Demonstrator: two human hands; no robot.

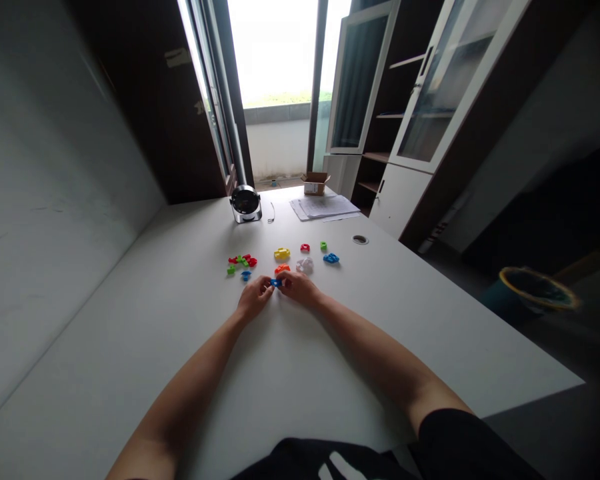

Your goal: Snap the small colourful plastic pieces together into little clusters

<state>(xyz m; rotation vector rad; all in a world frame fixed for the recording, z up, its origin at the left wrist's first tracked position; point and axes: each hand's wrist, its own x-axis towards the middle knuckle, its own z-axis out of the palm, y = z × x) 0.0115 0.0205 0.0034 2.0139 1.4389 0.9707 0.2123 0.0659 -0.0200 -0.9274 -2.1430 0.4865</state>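
Small plastic pieces (282, 254) lie mid-frame on a desk (130, 333), with a fan (245, 204) behind them to the upper left, papers (325, 207) behind them to the upper right, and a cardboard box (315, 183) beyond the papers.

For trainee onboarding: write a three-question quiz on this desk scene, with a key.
1. What colour is the small plastic piece held between the left hand and the right hand?
2. True or false: the yellow piece lies farther from the hands than the orange piece.
3. What sits at the far end of the white desk, just behind the papers?

Key: 1 blue; 2 true; 3 an open cardboard box.
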